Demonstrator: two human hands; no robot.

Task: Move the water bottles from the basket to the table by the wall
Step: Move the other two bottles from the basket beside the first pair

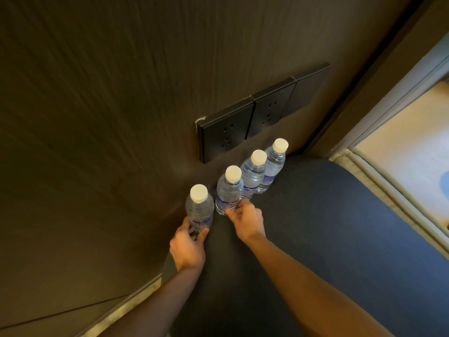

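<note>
Four capped water bottles are seen upright in a row on the dark round table (315, 215), close against the wood-grain wall (97, 93) below the socket panel (252, 115). The nearest bottle (199, 210) is clasped low by the left hand (188, 246). The second bottle (228, 193) is touched at its base by the right hand (246, 221), fingers loosely curled, not closed round it.

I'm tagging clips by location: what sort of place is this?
Probably a hotel room: a dark table against a wood-panelled wall, a row of black wall sockets, four small water bottles lined up, and what looks like a bed edge at right.
</note>
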